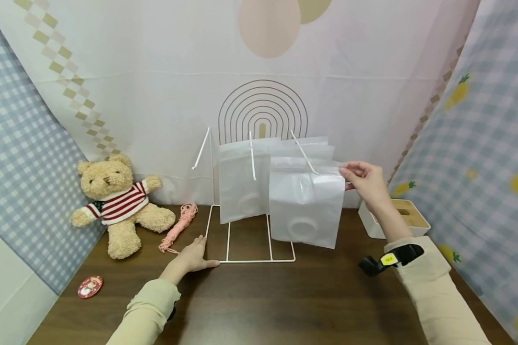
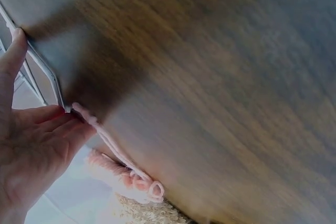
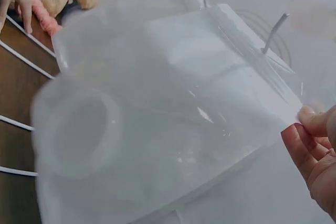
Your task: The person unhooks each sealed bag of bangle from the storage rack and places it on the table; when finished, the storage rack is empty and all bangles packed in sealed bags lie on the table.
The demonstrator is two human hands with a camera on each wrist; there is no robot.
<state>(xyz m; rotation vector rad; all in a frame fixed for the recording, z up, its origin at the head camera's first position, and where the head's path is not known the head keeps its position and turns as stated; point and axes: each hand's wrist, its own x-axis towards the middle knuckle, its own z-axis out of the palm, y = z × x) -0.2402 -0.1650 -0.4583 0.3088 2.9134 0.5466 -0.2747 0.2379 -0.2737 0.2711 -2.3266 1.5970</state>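
A white wire rack (image 1: pixel 256 261) with three prongs stands on the table against the backdrop. Frosted zip bags hang on it: one bag (image 1: pixel 243 191) on the middle prong, and a front bag (image 1: pixel 306 201) with others behind it at the right prong. The right prong's end pokes through the top of the front bag, and a round ring shape shows low in it. My right hand (image 1: pixel 366 184) pinches this bag's upper right corner between thumb and fingers. Over the rack's front left corner, my left hand (image 1: pixel 193 255) lies with straight fingers, the thumb on the front wire.
Left of the rack lie a pink rope bundle (image 1: pixel 180 227) and a teddy bear (image 1: pixel 116 199) in a striped shirt. A round red badge (image 1: pixel 90 287) is near the left edge. On the right stands a white box (image 1: pixel 373 226) with a wooden lid, partly behind the right forearm.
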